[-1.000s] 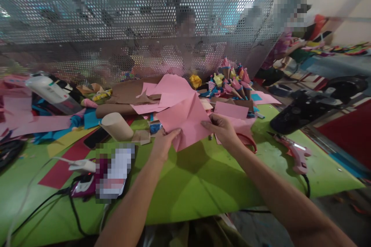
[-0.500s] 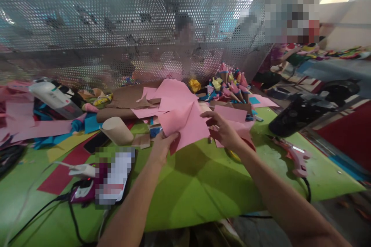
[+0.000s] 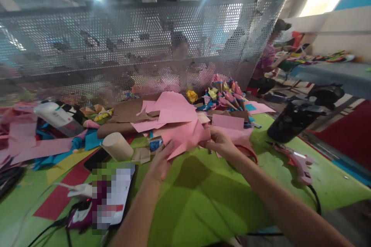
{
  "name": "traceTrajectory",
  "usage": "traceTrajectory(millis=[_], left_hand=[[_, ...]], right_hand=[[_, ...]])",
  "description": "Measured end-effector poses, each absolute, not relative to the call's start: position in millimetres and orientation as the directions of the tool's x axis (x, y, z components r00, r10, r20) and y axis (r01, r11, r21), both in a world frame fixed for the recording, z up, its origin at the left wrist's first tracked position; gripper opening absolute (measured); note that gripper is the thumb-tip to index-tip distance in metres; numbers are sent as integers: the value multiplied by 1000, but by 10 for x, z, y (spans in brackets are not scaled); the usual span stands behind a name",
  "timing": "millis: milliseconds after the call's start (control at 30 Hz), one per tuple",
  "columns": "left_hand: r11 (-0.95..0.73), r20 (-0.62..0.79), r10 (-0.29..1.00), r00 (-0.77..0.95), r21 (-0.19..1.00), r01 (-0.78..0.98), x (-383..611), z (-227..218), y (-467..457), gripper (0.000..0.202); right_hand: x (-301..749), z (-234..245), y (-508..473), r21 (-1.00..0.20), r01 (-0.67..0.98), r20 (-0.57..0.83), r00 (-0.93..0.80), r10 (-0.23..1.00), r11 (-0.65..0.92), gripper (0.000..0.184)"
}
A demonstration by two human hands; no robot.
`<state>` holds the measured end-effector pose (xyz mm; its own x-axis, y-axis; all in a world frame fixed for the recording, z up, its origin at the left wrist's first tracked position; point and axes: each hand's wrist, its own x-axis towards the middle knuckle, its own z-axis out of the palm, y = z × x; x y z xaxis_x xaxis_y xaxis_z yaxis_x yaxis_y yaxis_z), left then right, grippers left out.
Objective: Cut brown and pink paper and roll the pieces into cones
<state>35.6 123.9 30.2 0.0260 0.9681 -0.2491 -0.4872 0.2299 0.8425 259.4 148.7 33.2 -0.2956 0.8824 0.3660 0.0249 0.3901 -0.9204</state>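
Note:
A sheet of pink paper (image 3: 185, 139) is held up between my two hands over the green table (image 3: 191, 200). My left hand (image 3: 163, 159) pinches its lower left corner. At its right edge, my right hand (image 3: 218, 141) grips the paper, which curls over there. Just behind it lies more pink paper (image 3: 174, 109) on top of brown paper (image 3: 129, 110). A cardboard tube (image 3: 117, 146) stands left of my left hand. To the right of my right hand, another pink sheet (image 3: 227, 122) lies near a red curved thing that my forearm partly hides.
A pink glue gun (image 3: 300, 164) and a black tumbler (image 3: 292, 119) are at the right. At the left are a phone (image 3: 120, 189), a power strip (image 3: 77, 216) and cables. Small paper cones (image 3: 226, 94) are piled before a perforated metal panel (image 3: 130, 54). A person (image 3: 265, 61) sits beyond.
My right hand has closed on the paper's right edge, which now curls over. My left hand still holds its corner. The view has tilted up.

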Motion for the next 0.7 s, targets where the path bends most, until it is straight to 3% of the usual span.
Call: traceTrajectory(millis=[200,500,700], left_hand=[[179,-123,981,149,869,-461,421,236,1271,50],[123,-31,978,207,883,-453,401,342,1151,71],[85,-77,996,41,963,-256,455,210,1215,51]], right_hand=[[2511,192,1511,-975,-143,193,-159,968,171,39],[2489,174,1473,-985,-75,157,-13,987,156,31],[2500,157,1460,-986,-60,159,-20,987,158,26]])
